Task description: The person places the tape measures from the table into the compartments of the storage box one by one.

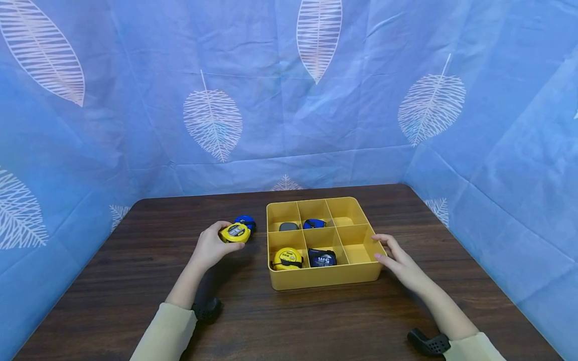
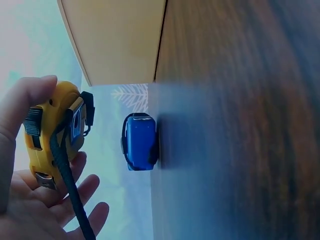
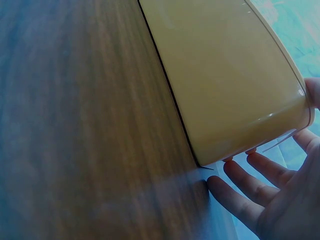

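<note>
My left hand holds a yellow tape measure between thumb and fingers, raised over the left part of the table. In the left wrist view a black strap hangs from it. Just behind it, a blue tape measure lies on the table, partly hidden in the head view. My right hand holds the right side of a yellow compartment box, thumb at the rim and fingertips against the outer wall. In the box's front row are another yellow tape measure and a dark one marked 5m.
The box's back row holds a grey item at left and a blue tape measure in the middle. A dark wooden table carries everything. Blue leaf-patterned cloth hangs behind and along both sides.
</note>
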Tool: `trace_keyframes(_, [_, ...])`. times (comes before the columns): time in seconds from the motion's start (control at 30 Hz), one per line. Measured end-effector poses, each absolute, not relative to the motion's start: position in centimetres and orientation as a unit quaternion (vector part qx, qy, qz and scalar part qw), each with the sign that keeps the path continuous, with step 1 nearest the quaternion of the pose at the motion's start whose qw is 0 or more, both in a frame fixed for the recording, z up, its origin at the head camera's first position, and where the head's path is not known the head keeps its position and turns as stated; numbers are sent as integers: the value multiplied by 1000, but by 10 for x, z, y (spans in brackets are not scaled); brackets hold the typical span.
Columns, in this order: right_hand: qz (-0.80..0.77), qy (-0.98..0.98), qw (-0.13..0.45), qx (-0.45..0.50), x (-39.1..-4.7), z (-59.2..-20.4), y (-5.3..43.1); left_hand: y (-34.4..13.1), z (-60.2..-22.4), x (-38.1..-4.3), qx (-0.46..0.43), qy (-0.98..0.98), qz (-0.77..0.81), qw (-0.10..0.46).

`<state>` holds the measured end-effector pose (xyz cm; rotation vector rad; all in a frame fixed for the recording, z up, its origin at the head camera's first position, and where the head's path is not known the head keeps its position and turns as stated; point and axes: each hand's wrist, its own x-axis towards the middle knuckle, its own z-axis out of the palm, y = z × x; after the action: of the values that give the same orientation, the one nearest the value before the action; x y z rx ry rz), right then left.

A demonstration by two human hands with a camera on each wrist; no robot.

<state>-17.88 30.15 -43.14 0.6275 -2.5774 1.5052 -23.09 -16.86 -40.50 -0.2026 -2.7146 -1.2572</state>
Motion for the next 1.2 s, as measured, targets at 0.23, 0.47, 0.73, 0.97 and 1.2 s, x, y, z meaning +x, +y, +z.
trace_keyframes(0.23, [492,-845,44,204,-180,-431,301,-168,-402,-231,-69,-898,-428,70])
trace_keyframes(0.47, [500,-841,41,205,-180,-429,300,-165,-398,-228,-72,-895,-434,75])
trace_keyframes(0.73, [497,-843,40,203,-180,-430,301,-161,-394,-225,-75,-891,-441,81])
trace_keyframes(0.97, [497,-843,40,202,-178,-430,301,-155,-391,-222,-79,-886,-448,85])
trace_keyframes(1.2, [498,-843,38,199,-179,-429,300,-150,-387,-218,-86,-882,-454,91])
